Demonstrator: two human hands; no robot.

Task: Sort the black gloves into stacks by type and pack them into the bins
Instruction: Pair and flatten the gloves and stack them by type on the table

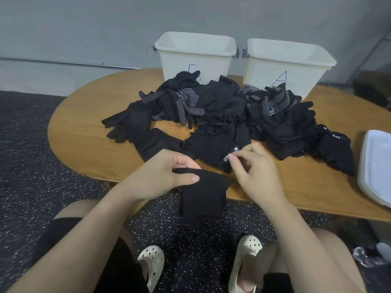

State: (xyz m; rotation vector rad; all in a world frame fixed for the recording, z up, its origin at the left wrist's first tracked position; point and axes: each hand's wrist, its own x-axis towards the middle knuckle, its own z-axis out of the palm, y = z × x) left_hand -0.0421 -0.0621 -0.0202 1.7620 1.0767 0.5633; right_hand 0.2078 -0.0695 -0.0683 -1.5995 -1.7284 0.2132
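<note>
A grey wall (84, 28) backs a rounded wooden table (84, 127) that stands on dark speckled flooring (25, 144), all seen from the head camera looking down and forward. At about 12 o'clock on the table, against the wall, stand two cream bins side by side but apart: the left bin (195, 58) carries a blue letter partly hidden by gloves, and the right bin (289, 66) at roughly 1 o'clock is marked with a blue A. Just in front of them, across the table's middle, lies a loose heap of black gloves (224, 115); some at 11 o'clock and 1 o'clock show white grip dots, plain ones with spread fingers lie at 10 o'clock, and a darker mound sits at 3 o'clock. A white tray or lid (375, 163) rests at the table's 3 o'clock edge, partly out of view. At the near edge, around 6 o'clock, the left hand (169, 174) pinches the top of a plain black glove (203, 195) between thumb and curled fingers, so that the glove hangs down over the table edge toward the floor. The right hand (254, 172), just beside it at 5 o'clock, has its fingers bent and drawn narrowly together, fingertips pinching at the labelled cuff of another black glove (213, 149) lying flat on the table. Below, bare knees, black shorts and two cream perforated clogs (151, 263) rest on the floor.
</note>
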